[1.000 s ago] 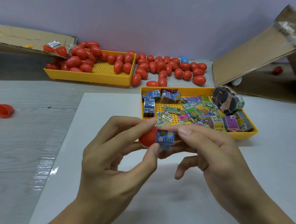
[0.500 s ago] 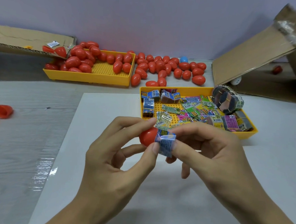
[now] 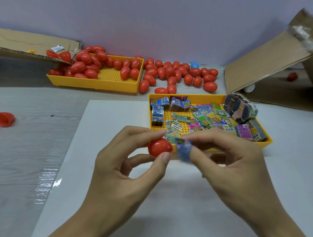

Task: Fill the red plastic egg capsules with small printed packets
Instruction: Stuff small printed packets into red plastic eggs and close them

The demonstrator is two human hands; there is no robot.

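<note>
Right now the red capsule half (image 3: 159,148) sits pinched between my left hand's (image 3: 131,171) thumb and forefinger, above the white sheet (image 3: 110,215); just beside it, my right hand (image 3: 231,164) pinches a blurred blue packet (image 3: 183,150); a second ago that packet lay against the capsule, now it stands slightly apart; behind, the yellow tray (image 3: 266,143) holds loose packets.
</note>
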